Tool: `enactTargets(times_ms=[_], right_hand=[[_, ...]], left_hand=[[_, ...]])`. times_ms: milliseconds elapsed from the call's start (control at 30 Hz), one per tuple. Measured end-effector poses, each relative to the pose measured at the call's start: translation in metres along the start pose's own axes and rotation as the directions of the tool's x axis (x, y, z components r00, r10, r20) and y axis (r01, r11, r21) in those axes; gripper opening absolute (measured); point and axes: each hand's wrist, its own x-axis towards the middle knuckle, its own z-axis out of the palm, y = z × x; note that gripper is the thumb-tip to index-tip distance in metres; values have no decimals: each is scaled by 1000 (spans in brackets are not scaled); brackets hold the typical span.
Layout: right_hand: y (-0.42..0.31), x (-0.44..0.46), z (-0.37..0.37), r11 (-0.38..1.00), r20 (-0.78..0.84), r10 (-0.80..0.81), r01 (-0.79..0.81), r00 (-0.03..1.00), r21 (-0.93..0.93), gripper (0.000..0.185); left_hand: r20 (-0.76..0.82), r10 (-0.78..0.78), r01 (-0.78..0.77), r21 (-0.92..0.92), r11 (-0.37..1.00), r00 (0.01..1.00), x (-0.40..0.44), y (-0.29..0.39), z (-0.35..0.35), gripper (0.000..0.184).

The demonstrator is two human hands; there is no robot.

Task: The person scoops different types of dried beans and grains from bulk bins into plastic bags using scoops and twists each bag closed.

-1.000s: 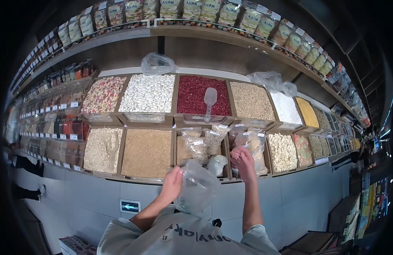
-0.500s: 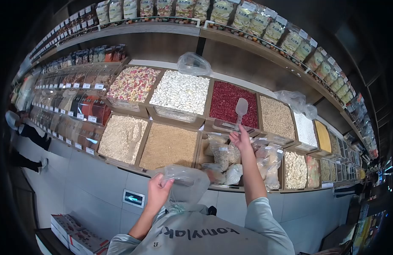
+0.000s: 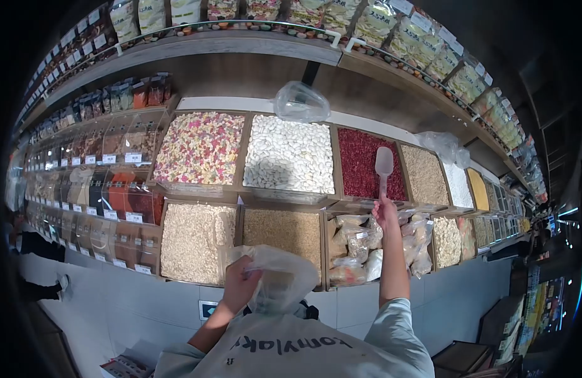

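My left hand (image 3: 242,282) is closed on the rim of a clear plastic bag (image 3: 285,274), which hangs in front of my chest with its mouth spread. My right hand (image 3: 386,214) grips the handle of a translucent scoop (image 3: 384,162). The scoop's blade lies over the dark red beans (image 3: 359,165) in their bin; whether it touches them I cannot tell. Left of that bin is one of large white beans (image 3: 290,142). Below my right hand, a bin holds several filled plastic bags (image 3: 357,242).
Bins of mixed coloured pieces (image 3: 199,148), pale flakes (image 3: 189,236) and brown grain (image 3: 281,230) stand to the left. A crumpled plastic bag (image 3: 302,101) lies behind the white beans. Above runs a shelf (image 3: 240,43) of packaged goods. A person's legs (image 3: 42,286) show far left.
The view has shifted, bringing the bins closer. My right hand has stayed on the scoop, which now stands more upright over the red beans. My left hand still holds the bag.
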Motion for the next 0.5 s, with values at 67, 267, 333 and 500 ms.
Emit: enactTargets(times_ms=[67,267,333,500], right_hand=[[0,-22,13,997,-59,-70,68,996,-34,28],[-9,-93,70,963,-87,-179,157,980,-221,24],[-19,-102,78,936,-67,-153,123,986,-330,24],[-69,-134,110,697,97,-109,146,989,-702,22]], left_hand=[[43,-4,3,23,1000,999,17,-14,-18,5],[129,-145,170,-211,963,981,40,-25,-42,4],[127,-109,130,-170,977,986,43,-34,-41,4],[91,-104,118,-157,981,990,41,-20,-43,3]])
